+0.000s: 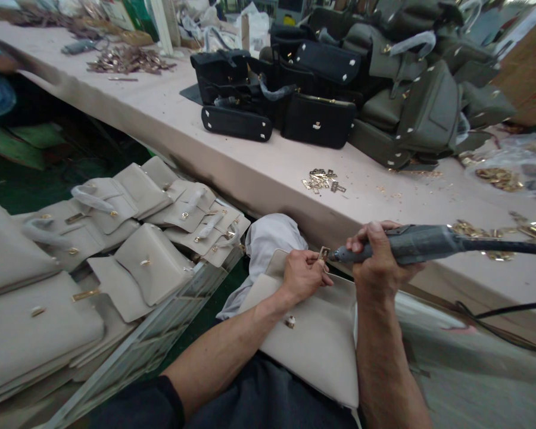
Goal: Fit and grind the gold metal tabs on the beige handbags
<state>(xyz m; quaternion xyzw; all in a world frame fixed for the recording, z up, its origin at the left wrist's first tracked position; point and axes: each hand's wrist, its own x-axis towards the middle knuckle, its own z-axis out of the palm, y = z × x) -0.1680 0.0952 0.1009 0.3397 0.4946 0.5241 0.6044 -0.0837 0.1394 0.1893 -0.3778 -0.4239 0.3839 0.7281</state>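
Note:
A cream handbag (312, 333) lies on the person's lap, with a small metal clasp on its front. My left hand (304, 274) is at the bag's upper edge, its fingers pinching a small gold metal plate (324, 253). My right hand (379, 259) is wrapped round a dark grey powered screwdriver (420, 243), which lies nearly level and points left. The driver's tip is right beside the gold plate; whether they touch cannot be made out. A black cable runs from the tool to the right.
Cream bags (40, 322) fill a crate (161, 339) at the left. On the long table (161, 119) are black bags (319, 119), olive bags (429, 113) and loose gold hardware (321, 180). A person's arm (0, 62) shows at the far left.

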